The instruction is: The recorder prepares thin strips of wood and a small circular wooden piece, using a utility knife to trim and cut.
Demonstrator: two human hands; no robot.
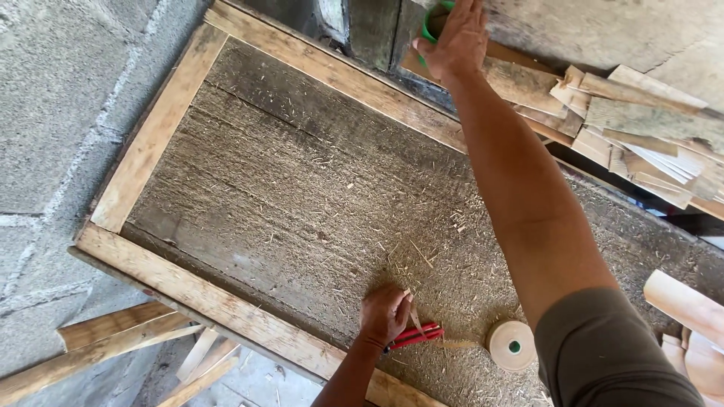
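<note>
From the head view, the left hand [385, 313] rests on the desk [286, 196], its grip closed over a thin wooden strip [414, 315] beside the red-handled cutter [417, 335], whose long axis points right toward the tape roll [512, 345]; far beyond it, the right hand [456, 38] is curled around a green object [431, 22]

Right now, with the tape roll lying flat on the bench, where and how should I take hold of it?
Probably best from straight above. The tape roll lies flat, hole upward, so its round outer wall is free all around. Pinch that wall across its width. Come from the right edge, since the left hand and red-handled tool sit on its other side.
</note>
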